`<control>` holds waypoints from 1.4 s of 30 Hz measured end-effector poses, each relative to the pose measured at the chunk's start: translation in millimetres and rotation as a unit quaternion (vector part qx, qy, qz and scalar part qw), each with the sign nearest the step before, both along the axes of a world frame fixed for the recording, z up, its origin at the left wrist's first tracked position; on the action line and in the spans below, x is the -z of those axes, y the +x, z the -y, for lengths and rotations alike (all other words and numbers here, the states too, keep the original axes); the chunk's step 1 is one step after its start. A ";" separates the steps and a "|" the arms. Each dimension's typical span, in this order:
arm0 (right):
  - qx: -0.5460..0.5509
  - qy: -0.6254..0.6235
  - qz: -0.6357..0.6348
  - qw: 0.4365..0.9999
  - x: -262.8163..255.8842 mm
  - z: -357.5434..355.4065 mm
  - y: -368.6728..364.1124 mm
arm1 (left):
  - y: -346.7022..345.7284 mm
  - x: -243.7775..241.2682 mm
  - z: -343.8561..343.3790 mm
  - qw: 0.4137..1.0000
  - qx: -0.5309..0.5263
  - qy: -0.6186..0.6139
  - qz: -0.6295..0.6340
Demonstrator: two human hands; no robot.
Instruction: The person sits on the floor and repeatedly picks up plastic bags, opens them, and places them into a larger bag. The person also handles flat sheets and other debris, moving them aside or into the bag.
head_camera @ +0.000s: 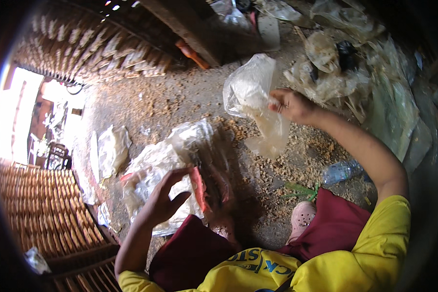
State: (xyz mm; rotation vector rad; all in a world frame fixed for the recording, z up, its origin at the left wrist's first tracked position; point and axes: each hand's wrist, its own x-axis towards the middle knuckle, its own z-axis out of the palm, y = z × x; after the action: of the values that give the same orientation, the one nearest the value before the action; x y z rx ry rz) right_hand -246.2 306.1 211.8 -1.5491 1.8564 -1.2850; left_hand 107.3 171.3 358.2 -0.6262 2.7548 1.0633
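My right hand (293, 106) grips the edge of a clear plastic bag (253, 85), which hangs over the floor ahead of me with some pale residue inside. Lower left, my left hand (168, 199) is held with thumb and fingers apart, over a flattened pile of clear plastic bags (157, 157). A red strip (198, 188) of the pile lies by its fingertips; whether they touch it I cannot tell.
Crumbly brown bits (310, 146) cover the floor. A plastic bottle (341, 171) lies near my pink clog (302, 219). Crumpled plastic sheets (332, 80) heap at upper right. Slatted racks (47, 208) stand at left, and an orange-handled tool (192, 54) lies by a post.
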 end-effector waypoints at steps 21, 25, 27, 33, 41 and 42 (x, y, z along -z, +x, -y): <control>-0.098 -0.170 -0.386 0.902 -28.5 -49.0 119.3 | -51.5 70.9 55.9 0.971 0.045 0.170 0.161; -0.184 -0.156 -0.368 0.898 -27.8 -50.5 114.9 | -50.8 84.4 72.0 0.988 0.132 0.040 0.077; -0.298 -0.164 -0.325 0.883 -30.5 -50.8 108.8 | -40.5 84.4 77.0 0.997 0.068 0.027 0.021; -0.126 -0.195 -0.083 0.969 -15.4 -29.2 97.3 | -49.0 31.9 47.7 0.993 0.040 0.112 0.018; -0.297 0.044 0.356 0.885 -37.3 24.3 95.8 | -28.6 9.2 37.1 0.930 -0.003 0.362 0.060; -0.311 0.045 0.364 0.877 -39.4 28.4 98.5 | -27.0 5.5 41.6 0.921 0.036 0.381 0.076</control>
State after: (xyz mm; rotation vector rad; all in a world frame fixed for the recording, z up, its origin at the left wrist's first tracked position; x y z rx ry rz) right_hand -147.8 277.7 251.2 -1.2038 0.8346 -1.1948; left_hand 80.3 129.7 352.7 -0.4453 1.9588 1.8084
